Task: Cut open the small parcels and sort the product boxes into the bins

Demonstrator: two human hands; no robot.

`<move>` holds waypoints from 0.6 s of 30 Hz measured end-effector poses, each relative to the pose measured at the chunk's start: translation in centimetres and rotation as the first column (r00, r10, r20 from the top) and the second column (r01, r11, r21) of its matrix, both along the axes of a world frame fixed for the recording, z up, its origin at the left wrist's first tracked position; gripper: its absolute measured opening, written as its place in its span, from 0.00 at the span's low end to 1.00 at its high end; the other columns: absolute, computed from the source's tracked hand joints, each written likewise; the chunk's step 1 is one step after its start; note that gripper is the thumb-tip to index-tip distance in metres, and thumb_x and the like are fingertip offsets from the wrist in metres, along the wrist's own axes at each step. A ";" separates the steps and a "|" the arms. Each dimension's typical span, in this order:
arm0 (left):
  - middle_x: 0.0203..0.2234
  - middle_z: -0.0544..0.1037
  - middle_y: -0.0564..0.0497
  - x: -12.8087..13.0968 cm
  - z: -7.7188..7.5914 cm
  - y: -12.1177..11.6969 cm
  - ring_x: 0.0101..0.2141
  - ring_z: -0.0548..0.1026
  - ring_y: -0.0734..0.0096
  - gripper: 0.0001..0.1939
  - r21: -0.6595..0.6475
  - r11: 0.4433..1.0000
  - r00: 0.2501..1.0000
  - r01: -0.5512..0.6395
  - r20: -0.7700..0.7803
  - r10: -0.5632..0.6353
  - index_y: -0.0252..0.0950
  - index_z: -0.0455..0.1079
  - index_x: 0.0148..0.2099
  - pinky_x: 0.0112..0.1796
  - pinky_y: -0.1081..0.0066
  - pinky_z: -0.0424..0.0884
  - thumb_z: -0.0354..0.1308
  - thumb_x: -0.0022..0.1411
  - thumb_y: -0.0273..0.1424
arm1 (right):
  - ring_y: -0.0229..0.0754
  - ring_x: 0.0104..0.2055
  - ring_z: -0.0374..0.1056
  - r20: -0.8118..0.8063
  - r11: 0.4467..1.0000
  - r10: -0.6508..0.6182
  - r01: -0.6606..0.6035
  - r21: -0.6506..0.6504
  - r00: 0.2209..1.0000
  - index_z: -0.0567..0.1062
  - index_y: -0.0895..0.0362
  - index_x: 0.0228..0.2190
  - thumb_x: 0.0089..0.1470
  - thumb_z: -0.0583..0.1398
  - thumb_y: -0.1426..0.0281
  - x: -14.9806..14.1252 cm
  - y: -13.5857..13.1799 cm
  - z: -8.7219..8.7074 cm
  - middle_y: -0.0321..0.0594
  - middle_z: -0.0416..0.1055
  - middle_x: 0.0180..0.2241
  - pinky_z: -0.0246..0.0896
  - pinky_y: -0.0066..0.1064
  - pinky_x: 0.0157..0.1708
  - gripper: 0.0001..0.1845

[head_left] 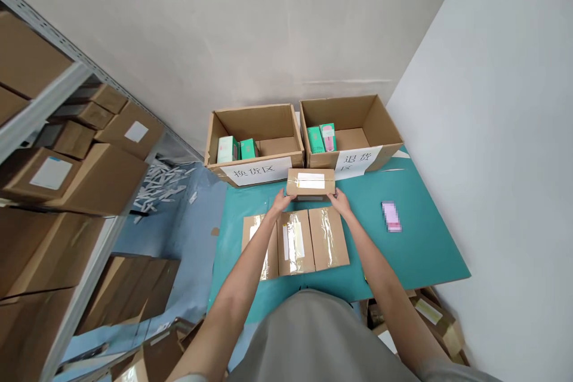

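Note:
A small brown cardboard box (293, 181) with a white label is gripped at both ends, just in front of the two large open cartons. My left hand (282, 200) has its lower left corner, and my right hand (339, 199) the lower right one. Part of another box seems to show beneath it; I cannot tell whether the two touch. Nearer to me, three taped cardboard boxes (329, 239) lie side by side on the green tabletop (421, 233). My left forearm covers part of the leftmost one.
The left carton (215, 137) and right carton (389, 125) carry white paper signs and hold green-and-white packs (228, 148) and green-and-pink packs (328, 136). A blurred pink item (391, 216) lies at right. Shelving with boxes (110, 182) stands left; more boxes (436, 319) sit below the table.

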State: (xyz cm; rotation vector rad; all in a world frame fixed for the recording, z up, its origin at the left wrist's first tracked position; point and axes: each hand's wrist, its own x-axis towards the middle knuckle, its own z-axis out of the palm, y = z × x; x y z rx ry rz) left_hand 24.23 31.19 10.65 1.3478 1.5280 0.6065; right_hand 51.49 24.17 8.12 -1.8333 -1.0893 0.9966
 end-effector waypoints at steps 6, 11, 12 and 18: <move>0.49 0.89 0.38 0.1 1.5 0.0 0.53 0.86 0.44 0.34 -0.076 0.996 0.994 -0.036 0.104 0.044 0.31 0.80 0.63 0.61 0.49 0.79 0.73 0.53 0.29 | 0.58 0.61 0.81 -0.027 1.000 0.000 0.000 0.014 1.000 0.81 0.57 0.64 0.64 0.64 0.47 0.4 0.1 2.0 0.50 0.86 0.57 0.75 0.54 0.65 0.37; 0.58 0.85 0.38 -1.4 5.1 -3.8 0.59 0.83 0.44 0.40 0.100 0.992 0.985 -0.072 0.166 0.054 0.32 0.73 0.73 0.63 0.51 0.79 0.71 0.59 0.32 | 0.58 0.71 0.73 -0.163 0.979 -0.007 0.040 0.199 0.987 0.76 0.57 0.72 0.63 0.64 0.40 -0.1 -3.0 6.2 0.48 0.76 0.70 0.70 0.52 0.71 0.48; 0.61 0.84 0.38 -1.9 6.1 -5.1 0.61 0.82 0.44 0.40 0.155 0.985 0.981 -0.077 0.186 0.047 0.33 0.72 0.75 0.63 0.51 0.78 0.70 0.61 0.33 | 0.58 0.73 0.71 -0.191 0.969 -0.005 0.052 0.241 0.981 0.74 0.56 0.74 0.63 0.65 0.39 -0.5 -4.1 7.4 0.47 0.75 0.71 0.68 0.53 0.73 0.49; 0.73 0.74 0.41 -6.1 11.8 -15.9 0.69 0.77 0.46 0.45 0.263 0.958 0.972 -0.113 0.229 0.052 0.41 0.61 0.82 0.69 0.50 0.76 0.68 0.70 0.46 | 0.59 0.80 0.62 -0.177 0.951 0.026 0.031 0.309 0.984 0.68 0.52 0.77 0.69 0.65 0.41 -3.6 -14.4 14.3 0.43 0.67 0.77 0.64 0.54 0.77 0.47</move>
